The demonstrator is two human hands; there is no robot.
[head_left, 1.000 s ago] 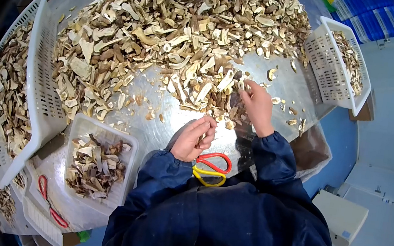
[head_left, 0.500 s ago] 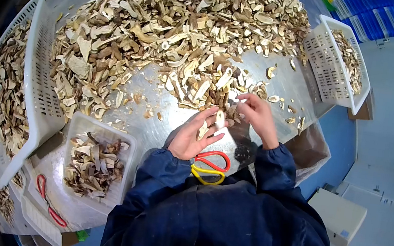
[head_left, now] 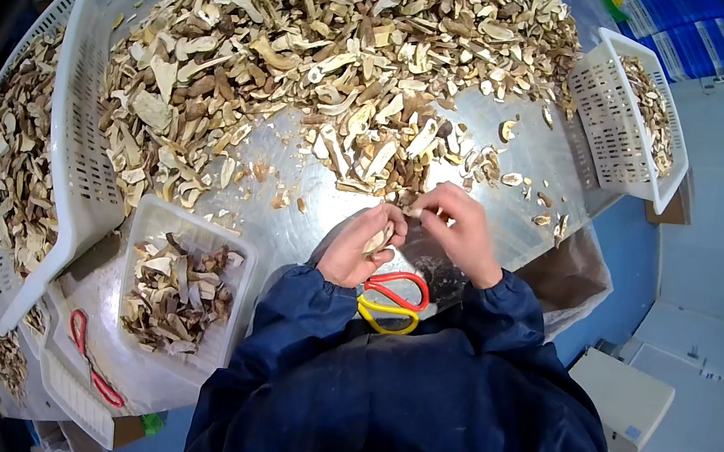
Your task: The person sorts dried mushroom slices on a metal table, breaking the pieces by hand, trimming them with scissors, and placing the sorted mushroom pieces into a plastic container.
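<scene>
My left hand is closed around a pale dried slice, in front of the large pile of dried brown and cream slices. Beside it, my right hand pinches a small piece between thumb and finger, close to the left fingertips. Scissors with one red and one yellow handle lie just below my left hand at the table edge; my body hides their lower side.
A clear tub of darker pieces stands left of my left arm. Large white baskets of slices stand at the left and right. Red-handled scissors lie at lower left. An open lined box is below the table's right edge.
My left fingers have curled in around the slice after being spread. My right hand has moved left and down from the pile's edge to meet my left hand.
</scene>
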